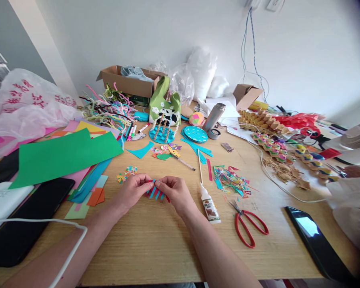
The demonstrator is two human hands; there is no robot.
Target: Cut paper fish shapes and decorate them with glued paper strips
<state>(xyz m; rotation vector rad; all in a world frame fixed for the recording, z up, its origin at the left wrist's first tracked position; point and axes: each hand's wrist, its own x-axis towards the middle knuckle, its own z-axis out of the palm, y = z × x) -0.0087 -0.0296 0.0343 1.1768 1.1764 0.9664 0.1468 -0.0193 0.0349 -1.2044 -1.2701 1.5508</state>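
Pinched between both my hands is a small piece of red paper with blue strips (pixel 157 195) across it. My left hand (pixel 136 191) grips its left end with thumb and fingers, and my right hand (pixel 176 191) grips the other end. The fingertips nearly meet at its top edge, and the fingers cover part of it. Right of my right hand lies a white glue bottle (pixel 210 208), tilted on the table. Farther right rest red-handled scissors (pixel 248 226), their blades slightly apart. A patterned cut-paper piece (pixel 131 172) lies just beyond my left hand.
Colored paper sheets (pixel 69 154) and a black phone (pixel 33 216) crowd the left. Paper scraps (pixel 231 180) lie beyond the scissors; another phone (pixel 315 244) is near the right edge. A steel flask (pixel 215 117) stands behind. Another person's hand (pixel 358 171) shows far right.
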